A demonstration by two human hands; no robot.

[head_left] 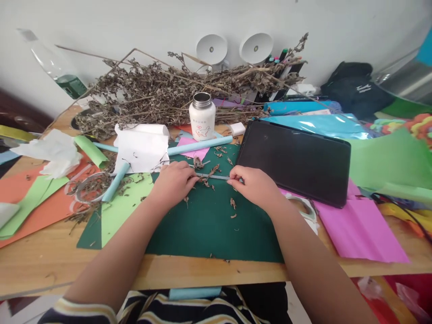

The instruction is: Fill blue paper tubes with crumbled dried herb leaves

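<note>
My left hand [173, 180] and my right hand [254, 183] rest on a dark green paper sheet [209, 225], both with fingers pinched shut. Between them runs a thin pale strip [216, 177] with dried leaf bits [205, 179] on it; the left hand pinches its left end, the right hand its right end. More dried crumbs [232, 203] lie scattered on the green sheet just below the strip.
A black tablet [297, 159] lies right of my hands, over a pink paper [357, 225]. Behind stand a white bottle [201, 116], a heap of dried branches [168, 90], rolled blue paper tubes [202, 145], a white paper roll [141, 146] and tape rolls [86, 189].
</note>
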